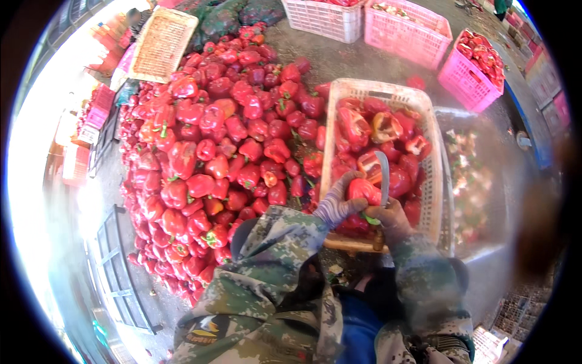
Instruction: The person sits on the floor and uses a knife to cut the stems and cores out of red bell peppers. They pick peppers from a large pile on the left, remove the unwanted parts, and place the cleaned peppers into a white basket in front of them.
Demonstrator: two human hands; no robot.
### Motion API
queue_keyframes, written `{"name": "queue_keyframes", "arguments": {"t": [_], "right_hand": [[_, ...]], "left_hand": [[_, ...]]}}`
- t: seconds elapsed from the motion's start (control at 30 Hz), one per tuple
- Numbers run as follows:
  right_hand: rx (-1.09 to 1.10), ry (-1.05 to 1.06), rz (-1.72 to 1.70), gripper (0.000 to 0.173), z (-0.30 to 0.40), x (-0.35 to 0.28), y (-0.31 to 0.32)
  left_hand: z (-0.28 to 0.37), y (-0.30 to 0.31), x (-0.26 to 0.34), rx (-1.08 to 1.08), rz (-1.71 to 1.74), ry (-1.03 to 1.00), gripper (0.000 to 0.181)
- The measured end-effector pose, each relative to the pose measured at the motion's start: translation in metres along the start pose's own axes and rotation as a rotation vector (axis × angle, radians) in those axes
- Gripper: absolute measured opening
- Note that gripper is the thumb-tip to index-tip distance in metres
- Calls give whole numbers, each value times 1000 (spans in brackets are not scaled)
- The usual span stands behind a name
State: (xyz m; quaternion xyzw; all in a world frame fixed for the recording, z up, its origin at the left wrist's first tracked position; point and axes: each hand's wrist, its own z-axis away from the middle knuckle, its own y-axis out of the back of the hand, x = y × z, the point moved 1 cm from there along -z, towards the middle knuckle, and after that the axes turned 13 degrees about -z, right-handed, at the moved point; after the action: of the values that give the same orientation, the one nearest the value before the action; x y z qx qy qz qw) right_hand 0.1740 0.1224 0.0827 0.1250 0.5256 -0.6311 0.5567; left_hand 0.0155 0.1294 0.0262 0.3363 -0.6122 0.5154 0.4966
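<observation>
My gloved left hand [338,202] grips a red bell pepper [364,192] above the near end of a pale plastic crate [379,86]. In my gloved right hand [392,218] is a knife with a curved blade [383,175] and a wooden handle [378,240]. The blade points away from me and lies along the right side of the pepper. A green stem [372,220] shows at the pepper's lower end, by my right fingers. Cut-open red peppers [355,125] fill much of the crate below; one cut piece [385,127] is yellowish inside.
A large heap of whole red peppers [218,154] spreads to the left. Right of the crate stands a blurred bin of pale scraps [468,182]. Pink crates [404,38] [473,82] and a whitish crate [323,20] stand beyond. A black metal frame [120,273] lies at left.
</observation>
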Motion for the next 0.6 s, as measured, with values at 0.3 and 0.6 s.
{"name": "queue_keyframes", "arguments": {"t": [0.3,0.6], "right_hand": [[203,426,317,33,-14,12,-10],[-88,-34,243,44,57,-32,-29]], "left_hand": [[-14,-1,-15,385,2,119,55],[-22,19,26,198,-1276,-9,87]]}}
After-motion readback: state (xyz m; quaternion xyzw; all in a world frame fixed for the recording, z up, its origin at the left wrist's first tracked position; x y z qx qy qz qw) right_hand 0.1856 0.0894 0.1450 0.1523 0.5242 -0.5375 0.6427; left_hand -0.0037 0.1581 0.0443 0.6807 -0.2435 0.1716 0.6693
